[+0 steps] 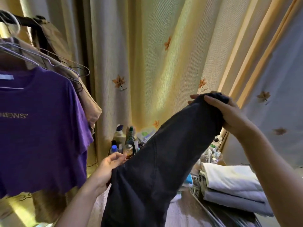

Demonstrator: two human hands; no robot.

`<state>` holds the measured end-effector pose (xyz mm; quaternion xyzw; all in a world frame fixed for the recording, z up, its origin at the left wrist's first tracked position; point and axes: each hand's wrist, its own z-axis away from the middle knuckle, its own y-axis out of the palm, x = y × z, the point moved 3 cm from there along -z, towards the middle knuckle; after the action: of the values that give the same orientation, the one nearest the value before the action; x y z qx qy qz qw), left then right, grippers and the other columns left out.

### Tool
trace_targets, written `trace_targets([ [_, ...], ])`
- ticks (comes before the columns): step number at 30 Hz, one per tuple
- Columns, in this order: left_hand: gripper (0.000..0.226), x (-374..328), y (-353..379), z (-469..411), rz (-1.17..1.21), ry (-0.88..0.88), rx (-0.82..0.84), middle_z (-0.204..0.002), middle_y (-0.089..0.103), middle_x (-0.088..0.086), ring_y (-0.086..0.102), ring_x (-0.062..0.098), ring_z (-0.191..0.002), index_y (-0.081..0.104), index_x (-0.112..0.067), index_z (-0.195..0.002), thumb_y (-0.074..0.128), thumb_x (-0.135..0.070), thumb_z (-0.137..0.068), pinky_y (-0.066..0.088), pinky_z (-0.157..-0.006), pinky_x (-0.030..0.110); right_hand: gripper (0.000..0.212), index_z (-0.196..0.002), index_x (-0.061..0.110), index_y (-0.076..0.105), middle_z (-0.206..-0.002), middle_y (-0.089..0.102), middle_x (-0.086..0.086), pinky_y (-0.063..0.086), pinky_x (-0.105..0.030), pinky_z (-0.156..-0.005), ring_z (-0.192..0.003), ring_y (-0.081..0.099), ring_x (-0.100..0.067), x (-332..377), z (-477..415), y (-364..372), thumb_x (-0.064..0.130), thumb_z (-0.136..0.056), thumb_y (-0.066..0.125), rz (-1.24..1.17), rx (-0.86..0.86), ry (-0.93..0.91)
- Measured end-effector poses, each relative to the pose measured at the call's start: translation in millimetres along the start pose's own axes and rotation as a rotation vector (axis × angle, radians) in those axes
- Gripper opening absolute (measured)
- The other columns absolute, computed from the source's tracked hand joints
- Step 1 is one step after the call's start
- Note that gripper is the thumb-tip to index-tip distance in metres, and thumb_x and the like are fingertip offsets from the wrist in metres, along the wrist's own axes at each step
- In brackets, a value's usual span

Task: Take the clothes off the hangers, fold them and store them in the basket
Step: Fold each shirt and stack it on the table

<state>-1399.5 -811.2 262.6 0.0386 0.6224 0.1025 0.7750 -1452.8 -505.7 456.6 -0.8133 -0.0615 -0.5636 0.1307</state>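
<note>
A dark navy garment (155, 161) stretches diagonally from the bottom centre up to the right. My right hand (229, 112) grips its upper end, fingers curled over the bunched cloth. My left hand (108, 167) holds the garment's left edge lower down, its fingers partly hidden behind the fabric. At the left a purple T-shirt (37, 125) with the word "NEWS" hangs on a wire hanger (21, 56) from a dark rail (24, 20). Tan clothes (88, 99) hang behind it. A stack of folded white and grey clothes (232, 189) lies at the lower right; whether it rests in a basket is hidden.
Yellow curtains (155, 63) with leaf prints fill the background. Several bottles and jars (127, 141) crowd a surface behind the garment. More small clutter (213, 153) sits right of it.
</note>
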Motion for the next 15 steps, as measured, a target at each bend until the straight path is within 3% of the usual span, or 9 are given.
trace_targets([
  [3,0.054,-13,-16,13,-0.061,-0.020,0.092,-0.067,0.071,0.007,0.068,0.015,-0.057,0.067,-0.004,-0.087,0.054,-0.055,-0.081,0.051,-0.048,0.022,0.039,-0.112,-0.001,0.059,-0.114,0.067,-0.014,0.051,-0.028,-0.094,-0.108,0.064,-0.023,1,-11,17,0.026,-0.084,0.058,-0.075,0.050,-0.011],
  [5,0.077,-28,-29,25,-0.097,0.022,0.263,-0.070,0.073,0.005,0.069,0.011,-0.057,0.070,-0.004,-0.096,0.073,-0.068,-0.053,0.049,-0.043,0.017,0.031,-0.101,0.007,0.060,-0.104,0.066,-0.013,0.050,-0.031,-0.089,-0.101,0.062,-0.023,1,-23,28,0.031,-0.081,0.061,-0.048,0.007,-0.003],
  [7,0.093,-42,-44,33,-0.326,0.069,0.330,-0.089,0.075,-0.001,0.072,0.010,-0.081,0.068,-0.014,-0.106,0.086,-0.063,-0.029,0.052,-0.058,0.013,0.019,-0.092,0.011,0.059,-0.100,0.060,-0.016,0.045,-0.037,-0.088,-0.099,0.058,-0.026,-1,-38,42,0.028,-0.086,0.061,0.011,-0.028,-0.010],
  [9,0.068,-49,-58,30,-0.642,0.107,0.251,-0.099,0.072,-0.012,0.066,0.004,-0.099,0.066,-0.029,-0.101,0.093,-0.043,-0.040,0.050,-0.071,0.008,0.013,-0.088,0.010,0.057,-0.097,0.057,-0.016,0.043,-0.038,-0.087,-0.098,0.055,-0.025,-3,-53,58,0.023,-0.091,0.060,0.041,-0.048,-0.025],
  [11,0.043,-57,-66,28,-0.788,0.235,0.073,-0.099,0.067,-0.014,0.062,0.000,-0.098,0.066,-0.028,-0.097,0.088,-0.019,-0.061,0.044,-0.069,0.000,0.013,-0.089,0.009,0.056,-0.094,0.055,-0.013,0.042,-0.036,-0.086,-0.096,0.054,-0.022,0,-64,72,0.022,-0.092,0.059,0.052,-0.046,-0.066],
  [13,0.038,-68,-75,27,-0.785,0.388,-0.116,-0.101,0.064,-0.018,0.060,0.004,-0.101,0.064,-0.027,-0.101,0.080,-0.008,-0.072,0.042,-0.073,0.000,0.011,-0.089,0.010,0.055,-0.092,0.055,-0.010,0.043,-0.035,-0.085,-0.095,0.053,-0.020,9,-70,82,0.020,-0.093,0.057,0.035,-0.026,-0.127],
  [15,0.040,-80,-82,35,-0.805,0.553,-0.255,-0.108,0.059,-0.025,0.054,0.009,-0.112,0.064,-0.034,-0.100,0.075,-0.004,-0.076,0.039,-0.093,0.013,0.009,-0.090,0.011,0.055,-0.094,0.053,-0.011,0.043,-0.036,-0.089,-0.097,0.052,-0.021,20,-73,83,0.019,-0.095,0.054,0.008,-0.004,-0.196],
])
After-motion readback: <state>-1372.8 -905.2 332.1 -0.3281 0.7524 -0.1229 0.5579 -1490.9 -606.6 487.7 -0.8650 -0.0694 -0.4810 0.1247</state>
